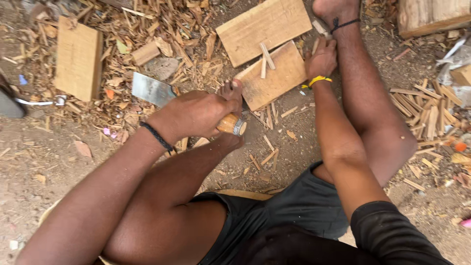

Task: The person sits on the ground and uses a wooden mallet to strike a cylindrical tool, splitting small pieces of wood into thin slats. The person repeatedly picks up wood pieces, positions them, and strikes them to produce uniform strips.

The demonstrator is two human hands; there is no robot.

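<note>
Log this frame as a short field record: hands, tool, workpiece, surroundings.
left hand: wrapped around the wooden handle of a cleaver
cleaver blade: flat, steel, pointing left over wood chips
right hand: resting on the edge of the wooden board, a thin stick in the fingers
on board: two small split sticks
second board: lies just behind the first
stick pile: on the ground at right
ground: dirt, littered with chips

Bare forearms, bare legs, bare feet. Left wrist: thin black cord band (157, 136). Right wrist: yellow band (318, 80). Ankle: black string (345, 23). Dark grey shorts (299, 203). Black sleeve (392, 235) on right upper arm.
</note>
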